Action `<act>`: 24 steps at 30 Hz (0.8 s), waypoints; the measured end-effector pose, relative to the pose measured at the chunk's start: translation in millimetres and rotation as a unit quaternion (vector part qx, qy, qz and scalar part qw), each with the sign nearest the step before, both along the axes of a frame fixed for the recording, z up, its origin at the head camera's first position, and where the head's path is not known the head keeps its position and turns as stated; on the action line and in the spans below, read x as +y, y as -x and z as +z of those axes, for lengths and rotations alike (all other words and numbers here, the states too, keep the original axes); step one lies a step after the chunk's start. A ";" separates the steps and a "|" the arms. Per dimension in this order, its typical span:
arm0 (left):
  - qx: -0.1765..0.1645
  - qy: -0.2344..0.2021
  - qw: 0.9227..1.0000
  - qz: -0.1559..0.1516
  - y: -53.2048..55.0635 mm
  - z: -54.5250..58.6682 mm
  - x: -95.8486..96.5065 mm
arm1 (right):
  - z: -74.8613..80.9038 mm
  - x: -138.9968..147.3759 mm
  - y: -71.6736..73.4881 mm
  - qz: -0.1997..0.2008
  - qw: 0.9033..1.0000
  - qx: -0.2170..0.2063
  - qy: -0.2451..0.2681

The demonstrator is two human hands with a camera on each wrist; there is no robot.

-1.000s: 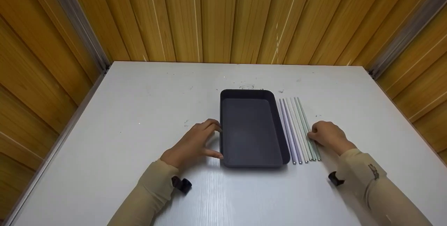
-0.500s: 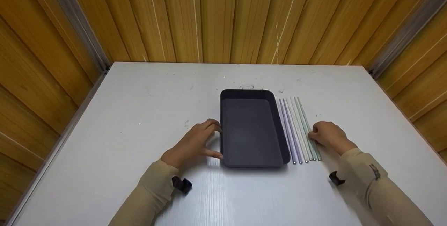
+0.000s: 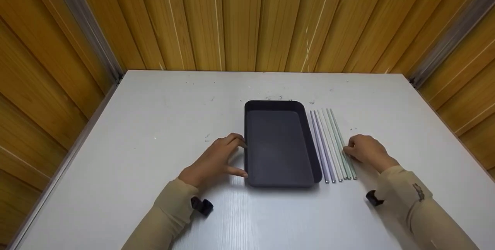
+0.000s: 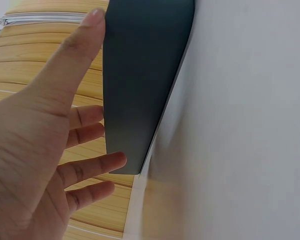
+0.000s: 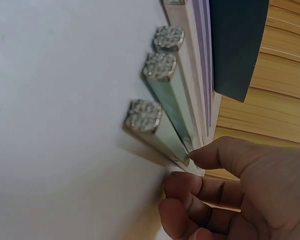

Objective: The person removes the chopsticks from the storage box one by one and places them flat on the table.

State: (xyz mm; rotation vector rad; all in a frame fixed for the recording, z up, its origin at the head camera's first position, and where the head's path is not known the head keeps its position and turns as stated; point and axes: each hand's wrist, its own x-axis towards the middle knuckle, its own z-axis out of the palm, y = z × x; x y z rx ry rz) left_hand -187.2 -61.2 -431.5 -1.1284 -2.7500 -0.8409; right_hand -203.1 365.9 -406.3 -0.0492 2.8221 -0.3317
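Note:
A dark grey rectangular tray [image 3: 278,149] lies on the white table. My left hand [image 3: 214,159] is at its left side, fingers and thumb spread, tips right at the rim. In the left wrist view the thumb and fingertips meet the tray's outer wall [image 4: 132,90]. Right of the tray, purple chopsticks [image 3: 325,149], white chopsticks [image 3: 330,149] and green chopsticks [image 5: 177,110] lie side by side, silver patterned ends toward me. My right hand [image 3: 365,149] pinches the outermost green chopstick [image 5: 162,140] between thumb and curled fingers, partly hiding it.
The white table [image 3: 154,107] extends around the tray and chopsticks. Wood-patterned panels [image 3: 239,22] stand behind it and at both sides. Each sleeve cuff carries a small black wrist camera [image 3: 202,206].
Both hands keep nearly the same pose; the right hand shifts very slightly to the right. The head view tilts up a little. Tray and chopsticks stay in place.

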 end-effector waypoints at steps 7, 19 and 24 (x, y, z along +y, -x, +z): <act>-0.009 -0.001 1.000 -0.002 0.6 -1.8 -1.1 | -0.5 -0.5 1.1 -0.006 1.000 -0.002 0.004; -0.003 0.007 1.000 -0.002 4.4 -4.7 -3.3 | -2.6 -4.3 2.2 -0.018 0.999 0.011 0.031; 0.009 0.019 1.000 -0.002 8.0 -2.4 -5.0 | -1.8 -10.7 5.0 -0.012 0.999 0.031 0.039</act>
